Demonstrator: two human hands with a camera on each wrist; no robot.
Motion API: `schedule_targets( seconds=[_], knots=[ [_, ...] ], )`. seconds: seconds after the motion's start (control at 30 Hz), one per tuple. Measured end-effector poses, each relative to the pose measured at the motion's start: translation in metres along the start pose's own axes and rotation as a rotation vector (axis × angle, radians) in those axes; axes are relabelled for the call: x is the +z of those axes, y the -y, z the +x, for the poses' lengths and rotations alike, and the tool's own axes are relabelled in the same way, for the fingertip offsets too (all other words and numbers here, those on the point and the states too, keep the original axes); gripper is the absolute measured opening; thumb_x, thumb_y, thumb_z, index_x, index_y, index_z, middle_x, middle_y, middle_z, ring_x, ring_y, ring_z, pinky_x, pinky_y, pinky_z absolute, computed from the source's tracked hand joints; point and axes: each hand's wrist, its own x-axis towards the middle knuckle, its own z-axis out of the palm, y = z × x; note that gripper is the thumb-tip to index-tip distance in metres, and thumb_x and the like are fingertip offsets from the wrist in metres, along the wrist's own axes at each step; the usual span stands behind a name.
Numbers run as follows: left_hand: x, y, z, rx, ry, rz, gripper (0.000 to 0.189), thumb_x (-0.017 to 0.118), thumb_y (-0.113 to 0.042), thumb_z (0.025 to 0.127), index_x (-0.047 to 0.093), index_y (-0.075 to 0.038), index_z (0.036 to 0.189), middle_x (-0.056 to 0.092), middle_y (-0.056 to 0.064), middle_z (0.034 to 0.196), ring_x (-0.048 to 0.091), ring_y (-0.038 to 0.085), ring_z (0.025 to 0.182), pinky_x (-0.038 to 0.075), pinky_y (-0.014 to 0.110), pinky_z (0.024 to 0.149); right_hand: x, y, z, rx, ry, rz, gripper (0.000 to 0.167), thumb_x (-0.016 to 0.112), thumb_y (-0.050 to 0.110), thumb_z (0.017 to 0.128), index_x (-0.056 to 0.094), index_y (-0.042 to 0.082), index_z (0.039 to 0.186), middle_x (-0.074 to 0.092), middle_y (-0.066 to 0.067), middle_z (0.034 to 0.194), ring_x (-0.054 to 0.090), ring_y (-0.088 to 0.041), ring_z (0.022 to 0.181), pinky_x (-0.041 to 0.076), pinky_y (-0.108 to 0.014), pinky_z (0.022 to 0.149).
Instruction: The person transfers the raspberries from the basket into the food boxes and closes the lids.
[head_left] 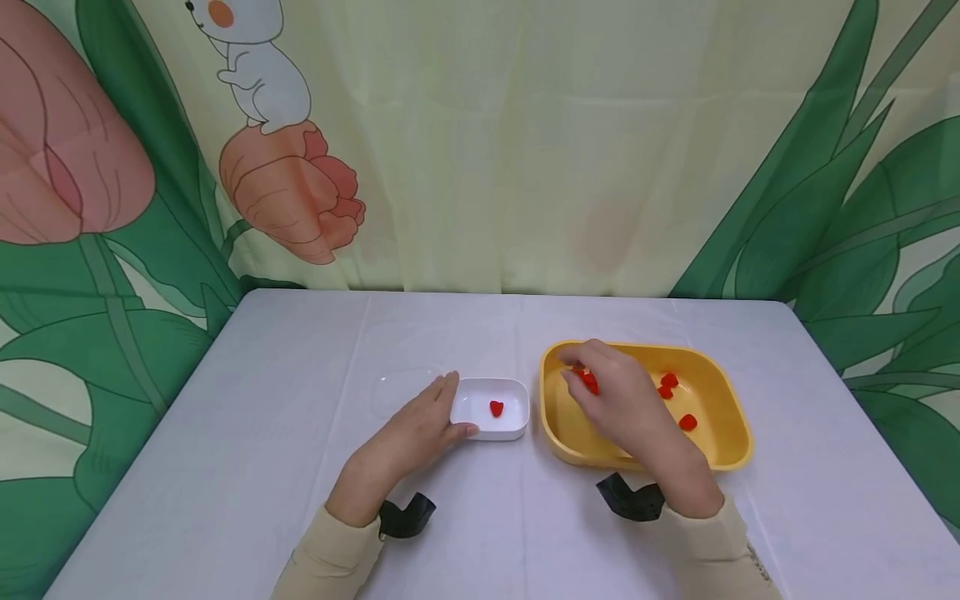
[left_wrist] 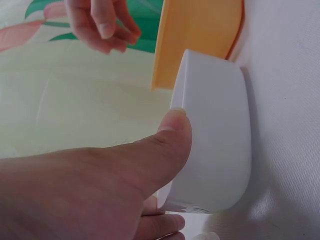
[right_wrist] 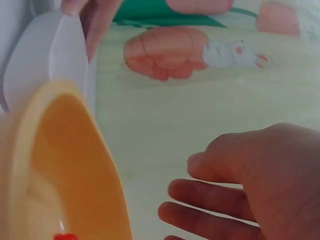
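Note:
At the left end of a small white box (head_left: 513, 421), my left hand (head_left: 422, 427) grips it, thumb on the near wall (left_wrist: 215, 140) and fingers around the left side. A small red heart-shaped piece (head_left: 497, 408) lies inside the box. Over the yellow tray (head_left: 731, 433) to the right hovers my right hand (head_left: 626, 404). Its fingers are parted and loosely bent, with nothing between them in the right wrist view. Red pieces (head_left: 687, 422) lie in the tray, and several more (head_left: 590, 382) show beside the right thumb. The hand hides part of the tray floor.
A clear, shallow lid-like piece (head_left: 401, 390) lies on the white-covered table (head_left: 435, 333) behind the left hand. The box and tray stand side by side with a narrow gap. Behind the table hangs a printed curtain (head_left: 510, 167). Black wrist mounts (head_left: 405, 517) sit under both wrists.

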Motion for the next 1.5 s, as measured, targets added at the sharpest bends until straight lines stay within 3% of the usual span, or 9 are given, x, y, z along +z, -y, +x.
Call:
schedule_targets(
  seconds=[0.43, 0.6, 0.93, 1.17, 1.5],
  knots=[
    [0.0, -0.001, 0.0, -0.024, 0.01, -0.012, 0.079, 0.068, -0.031, 0.094, 0.029, 0.009, 0.15, 0.036, 0.027, 0.154, 0.035, 0.041, 0.145, 0.035, 0.05, 0.116, -0.029, -0.022, -0.011, 0.12, 0.036, -0.005, 0.023, 0.07, 0.006, 0.09, 0.069, 0.002, 0.113, 0.07, -0.014, 0.109, 0.065, -0.031, 0.101, 0.057, -0.049, 0.088],
    [0.001, -0.002, 0.0, -0.032, 0.012, -0.016, 0.08, 0.068, -0.031, 0.093, 0.028, 0.008, 0.15, 0.035, 0.027, 0.154, 0.035, 0.041, 0.145, 0.035, 0.051, 0.116, -0.036, -0.031, -0.015, 0.192, 0.127, -0.021, 0.025, 0.071, 0.006, 0.089, 0.069, 0.002, 0.113, 0.07, -0.017, 0.112, 0.062, -0.034, 0.104, 0.057, -0.051, 0.089],
    [0.0, -0.003, 0.0, -0.039, 0.019, -0.015, 0.08, 0.067, -0.032, 0.094, 0.027, 0.007, 0.151, 0.034, 0.026, 0.155, 0.035, 0.04, 0.145, 0.034, 0.051, 0.117, -0.033, -0.046, -0.019, 0.244, 0.313, -0.082, 0.026, 0.076, 0.009, 0.086, 0.07, 0.003, 0.111, 0.069, -0.015, 0.111, 0.061, -0.033, 0.102, 0.056, -0.05, 0.087],
    [-0.001, -0.003, -0.002, -0.024, 0.008, -0.019, 0.078, 0.067, -0.03, 0.095, 0.029, 0.009, 0.15, 0.035, 0.027, 0.154, 0.035, 0.041, 0.145, 0.034, 0.051, 0.117, -0.028, -0.05, -0.021, 0.359, 0.469, -0.092, 0.022, 0.074, 0.011, 0.086, 0.07, 0.006, 0.107, 0.067, -0.01, 0.104, 0.057, -0.024, 0.092, 0.056, -0.041, 0.082],
    [-0.001, -0.004, -0.001, -0.026, 0.011, -0.018, 0.078, 0.067, -0.031, 0.094, 0.028, 0.009, 0.15, 0.035, 0.027, 0.155, 0.035, 0.041, 0.145, 0.034, 0.05, 0.117, -0.02, -0.056, -0.022, 0.437, 0.561, -0.112, 0.025, 0.076, 0.009, 0.084, 0.067, 0.006, 0.108, 0.061, -0.006, 0.09, 0.054, -0.022, 0.084, 0.051, -0.03, 0.07]
  ],
)
